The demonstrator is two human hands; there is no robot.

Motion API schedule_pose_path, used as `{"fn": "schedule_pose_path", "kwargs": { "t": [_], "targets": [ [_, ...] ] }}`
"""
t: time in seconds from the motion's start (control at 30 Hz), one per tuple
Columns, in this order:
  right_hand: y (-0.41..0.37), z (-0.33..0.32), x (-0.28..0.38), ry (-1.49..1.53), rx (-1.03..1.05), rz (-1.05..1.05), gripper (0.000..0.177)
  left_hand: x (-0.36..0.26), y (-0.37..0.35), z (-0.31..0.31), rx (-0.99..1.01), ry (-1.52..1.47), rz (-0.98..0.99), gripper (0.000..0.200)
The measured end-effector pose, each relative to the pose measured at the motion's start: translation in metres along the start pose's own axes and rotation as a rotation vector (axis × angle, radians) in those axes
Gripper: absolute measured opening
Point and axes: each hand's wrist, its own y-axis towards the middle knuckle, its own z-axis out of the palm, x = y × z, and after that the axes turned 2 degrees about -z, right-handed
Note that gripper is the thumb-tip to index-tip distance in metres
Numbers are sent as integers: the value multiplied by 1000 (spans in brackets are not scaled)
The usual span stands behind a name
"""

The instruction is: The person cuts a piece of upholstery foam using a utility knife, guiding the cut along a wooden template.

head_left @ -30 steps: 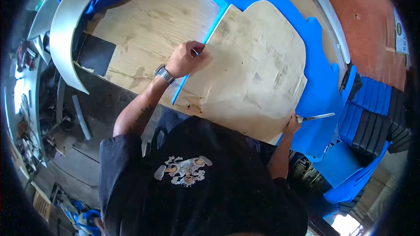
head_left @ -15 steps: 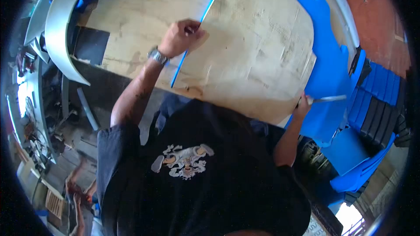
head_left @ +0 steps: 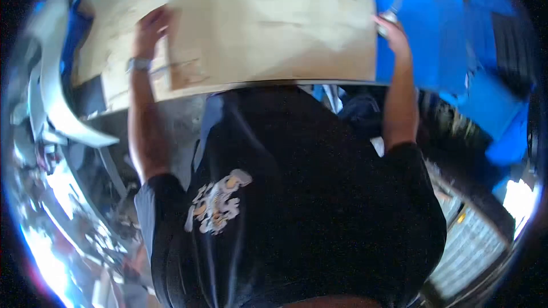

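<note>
A large plywood board point(head_left: 268, 28) lies on the workbench, its front edge along the bench's front edge. My left hand point(head_left: 152, 29), with a metal watch on the wrist, is at the board's left edge, its fingers bent and smeared by motion. On the other side, my right hand point(head_left: 395, 35) is closed round the pale handle of a knife point(head_left: 389, 16) at the board's right edge. The knife's thin metal blade points away from me over a blue sheet point(head_left: 418, 51), which shows to the right of the board.
Further wooden surface point(head_left: 123, 17) extends left of the board. A curved white panel point(head_left: 57, 94) stands at the far left. Blue sheets point(head_left: 488, 100) and dark stacked pieces point(head_left: 511, 40) are at the right. Cluttered floor shows at the lower left.
The view has shifted and turned. My left hand is lower on the board's left edge, and the blue strip along that edge no longer shows. The knife blade now points forward instead of right.
</note>
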Motion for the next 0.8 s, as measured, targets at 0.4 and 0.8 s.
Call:
{"fn": "schedule_pose_path", "kwargs": {
  "t": [0.4, 0.8],
  "targets": [
    [21, 5, -14, 84, 113, 144, 28, -6, 11, -13, -19, 350, 22, 48],
    [11, 11, -9, -32, -25, 145, 27, -22, -1, 6, -150, 230, -113, 46]
  ]
}}
